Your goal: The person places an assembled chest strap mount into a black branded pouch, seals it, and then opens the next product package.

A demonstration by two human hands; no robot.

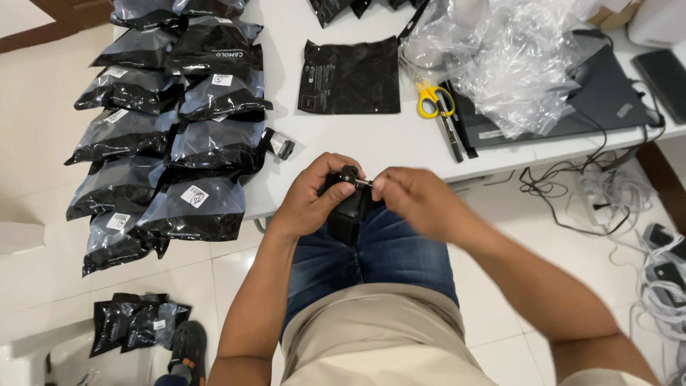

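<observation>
Nearest the lens I am seeing a beige shirt [371, 336] and blue jeans [379, 250], the lap filling the bottom of the view. Just above it my left hand [314, 196] is wrapping closed around a small black device [348, 204], holding it over the knees at the white table [371, 143] edge. My right hand [411, 196] is pinching a tiny part at the device's top with thumb and forefinger; the hand is blurring, so I cannot tell what that part is.

To the left, rows of filled black pouches [171, 136] are overlapping across the table and hanging past its near edge, crowding that side. One flat black pouch [350, 77] is lying alone ahead of the hands, well apart from them. Further right, yellow-handled scissors [429, 99] and a black pen [451, 132] are lying beside a heap of clear plastic bags [514, 57] that is covering a dark laptop [572, 100].

A tangle of cables [607, 193] is trailing off the table's right edge to the floor. More small black pouches [136, 322] are sitting on the tiles at lower left. The bare strip of table straight ahead, between the pouch rows and the scissors, is giving the hands their open room.
</observation>
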